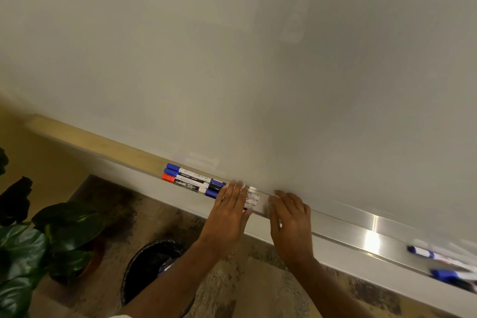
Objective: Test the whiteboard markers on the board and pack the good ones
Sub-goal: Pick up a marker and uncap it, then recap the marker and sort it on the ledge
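A large blank whiteboard (258, 59) fills the upper view, with a metal tray (348, 230) along its bottom edge. Three markers (191, 180) with blue, red and black ends lie side by side in the tray. My left hand (229, 212) rests flat with straight fingers over the right ends of these markers and a clear pack (252, 199) beside them. My right hand (291, 217) lies next to it, fingers extended onto the tray, holding nothing visible. More markers (438, 263) lie blurred in the tray at far right.
A black-lined waste bin (147, 268) stands on the patterned floor below the tray, under my left forearm. A potted plant with dark leaves (51, 235) stands at lower left. A wooden ledge (90, 137) runs left of the tray.
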Demonstrator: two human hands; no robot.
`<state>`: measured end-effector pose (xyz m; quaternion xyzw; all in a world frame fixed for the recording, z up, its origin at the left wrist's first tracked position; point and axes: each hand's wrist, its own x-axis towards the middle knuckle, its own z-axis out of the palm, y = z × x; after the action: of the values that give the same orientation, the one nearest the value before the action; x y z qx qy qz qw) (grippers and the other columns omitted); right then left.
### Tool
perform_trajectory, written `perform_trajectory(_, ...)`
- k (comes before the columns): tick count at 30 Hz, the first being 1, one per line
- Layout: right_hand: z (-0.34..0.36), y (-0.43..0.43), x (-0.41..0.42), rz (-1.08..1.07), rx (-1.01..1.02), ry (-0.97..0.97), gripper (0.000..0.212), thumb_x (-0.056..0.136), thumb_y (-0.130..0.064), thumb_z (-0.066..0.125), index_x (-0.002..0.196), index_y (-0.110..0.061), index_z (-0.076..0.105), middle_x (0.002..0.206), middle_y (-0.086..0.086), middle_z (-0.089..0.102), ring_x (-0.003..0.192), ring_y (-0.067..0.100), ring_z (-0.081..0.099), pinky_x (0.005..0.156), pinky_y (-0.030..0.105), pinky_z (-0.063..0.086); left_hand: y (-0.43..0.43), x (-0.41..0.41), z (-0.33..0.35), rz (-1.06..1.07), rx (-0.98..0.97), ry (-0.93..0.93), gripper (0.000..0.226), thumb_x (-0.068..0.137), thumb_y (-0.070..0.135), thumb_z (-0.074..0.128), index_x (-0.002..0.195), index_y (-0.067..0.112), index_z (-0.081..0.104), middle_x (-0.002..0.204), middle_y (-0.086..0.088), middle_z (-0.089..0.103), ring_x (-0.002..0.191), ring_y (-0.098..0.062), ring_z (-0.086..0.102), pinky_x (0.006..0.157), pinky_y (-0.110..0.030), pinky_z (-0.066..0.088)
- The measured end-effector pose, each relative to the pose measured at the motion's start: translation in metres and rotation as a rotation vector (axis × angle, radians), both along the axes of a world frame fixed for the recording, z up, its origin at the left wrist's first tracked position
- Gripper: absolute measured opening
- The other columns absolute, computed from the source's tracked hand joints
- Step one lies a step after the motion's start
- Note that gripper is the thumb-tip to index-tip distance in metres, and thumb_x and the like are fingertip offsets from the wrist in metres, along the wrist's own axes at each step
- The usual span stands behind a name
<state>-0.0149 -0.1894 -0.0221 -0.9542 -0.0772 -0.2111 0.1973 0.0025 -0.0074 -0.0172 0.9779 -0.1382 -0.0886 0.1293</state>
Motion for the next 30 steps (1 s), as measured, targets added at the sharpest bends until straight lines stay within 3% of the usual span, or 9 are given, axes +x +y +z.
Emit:
perform_trajectory(1,0.001,-0.005,-0.006,-0.011,-0.008,0.007,0.031,0.098,-0.028,0.049,0.113,-0.011,0.070,0.124,0.009,0.068,0.119,0.030,0.058,0.098,0.044,0.043,-0.006,-0.004,0.001,0.004,-0.057,-0.004,0.070,0.104,0.062,0.001,0.157,0.017,0.009,0.167,-0.004,0.008,0.154,-0.023,0.005,0.121,-0.046,0.001)
perform_trajectory(4,0.004,-0.024,-0.024,-0.024,-0.026,0.048,0.030,0.097,-0.024,0.056,0.123,-0.014,0.065,0.140,0.008,0.057,0.135,0.030,0.045,0.107,0.046,0.033,-0.027,-0.019,0.007,-0.010,-0.153,0.026,0.087,0.086,0.077,-0.023,0.155,0.025,-0.016,0.163,0.003,-0.023,0.152,-0.017,-0.023,0.122,-0.035,-0.017)
perform_trajectory(6,0.006,-0.039,-0.036,-0.044,-0.036,0.083,0.033,0.097,-0.022,0.055,0.129,-0.015,0.061,0.148,0.009,0.049,0.141,0.030,0.038,0.112,0.047,0.027,-0.043,-0.025,0.021,-0.023,-0.141,0.017,0.092,0.079,0.079,-0.030,0.153,0.025,-0.024,0.162,0.003,-0.031,0.151,-0.015,-0.029,0.124,-0.034,-0.017)
perform_trajectory(9,0.012,-0.062,-0.054,-0.097,-0.061,0.118,0.037,0.098,-0.021,0.052,0.135,-0.017,0.054,0.154,0.011,0.041,0.146,0.032,0.031,0.117,0.051,0.021,-0.067,-0.032,0.026,-0.053,-0.129,-0.010,0.091,0.085,0.078,-0.023,0.156,0.022,-0.023,0.165,0.000,-0.028,0.151,-0.014,-0.031,0.125,-0.036,-0.016)
perform_trajectory(13,0.022,-0.101,-0.075,-0.161,-0.077,0.151,0.039,0.101,-0.025,0.045,0.138,-0.016,0.052,0.158,0.011,0.035,0.148,0.032,0.027,0.117,0.056,0.023,-0.103,-0.042,0.027,-0.133,-0.146,-0.073,0.078,0.103,0.069,0.005,0.162,0.019,-0.006,0.170,-0.004,-0.008,0.154,-0.013,-0.020,0.124,-0.035,-0.009)
perform_trajectory(16,0.029,-0.133,-0.091,-0.215,-0.067,0.171,0.042,0.105,-0.033,0.034,0.142,-0.019,0.049,0.160,0.010,0.032,0.150,0.030,0.024,0.118,0.055,0.021,-0.135,-0.053,0.033,-0.179,-0.118,-0.058,0.084,0.092,0.075,-0.016,0.158,0.023,-0.023,0.166,0.002,-0.029,0.150,-0.011,-0.033,0.124,-0.035,-0.014)
perform_trajectory(19,0.032,-0.166,-0.105,-0.259,-0.072,0.193,0.044,0.106,-0.036,0.028,0.143,-0.020,0.047,0.161,0.009,0.029,0.151,0.030,0.022,0.119,0.055,0.020,-0.167,-0.062,0.038,-0.201,-0.095,-0.053,0.088,0.088,0.075,-0.021,0.158,0.022,-0.022,0.165,0.003,-0.030,0.151,-0.012,-0.030,0.125,-0.036,-0.015)
perform_trajectory(26,0.030,-0.251,-0.136,-0.397,-0.121,0.230,0.046,0.098,-0.009,0.051,0.142,-0.017,0.048,0.158,0.011,0.035,0.149,0.032,0.024,0.116,0.055,0.028,-0.230,-0.078,0.038,-0.307,-0.095,-0.083,0.087,0.093,0.073,-0.014,0.161,0.018,-0.012,0.169,-0.001,-0.019,0.154,-0.013,-0.023,0.124,-0.036,-0.009)
perform_trajectory(30,0.026,-0.306,-0.153,-0.519,-0.106,0.283,0.051,0.089,0.001,0.064,0.138,-0.013,0.054,0.150,0.012,0.047,0.141,0.033,0.037,0.109,0.052,0.038,-0.260,-0.084,0.033,-0.355,-0.085,-0.085,0.085,0.097,0.072,-0.009,0.162,0.017,-0.007,0.169,-0.001,-0.016,0.155,-0.014,-0.020,0.125,-0.035,-0.008)
